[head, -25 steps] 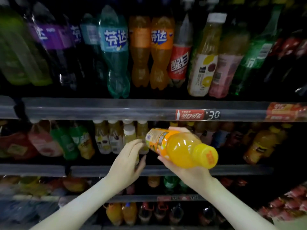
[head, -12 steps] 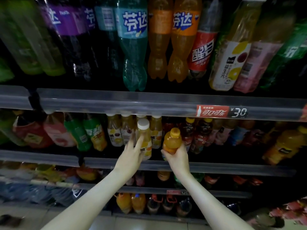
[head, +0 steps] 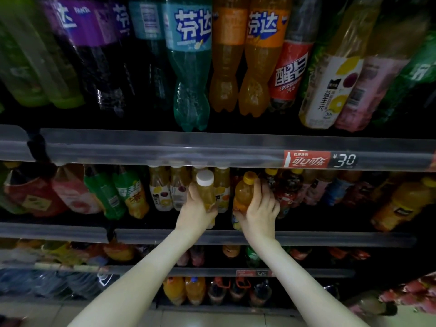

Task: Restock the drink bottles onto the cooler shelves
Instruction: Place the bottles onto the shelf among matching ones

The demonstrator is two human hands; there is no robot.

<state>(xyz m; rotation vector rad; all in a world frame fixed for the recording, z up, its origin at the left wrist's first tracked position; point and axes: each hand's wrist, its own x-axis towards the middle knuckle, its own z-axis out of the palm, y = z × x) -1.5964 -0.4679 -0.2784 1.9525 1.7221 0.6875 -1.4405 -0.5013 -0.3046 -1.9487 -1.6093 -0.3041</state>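
The orange drink bottle (head: 244, 193) with a yellow cap stands upright at the front of the second cooler shelf (head: 259, 237), and the right hand (head: 259, 208) is wrapped around its right side and lower body, fingers (head: 265, 191) reaching up toward its shoulder. Just to the left of it, the left hand (head: 197, 210) grips a white-capped juice bottle (head: 205, 190) from below and behind, thumb up along its left side. The two hands are close but apart, a dark gap between them. Above both hands runs the shelf rail with a red price tag (head: 306, 159), up and to the right of the right hand. Large soda bottles (head: 263, 55) stand on the shelf above.
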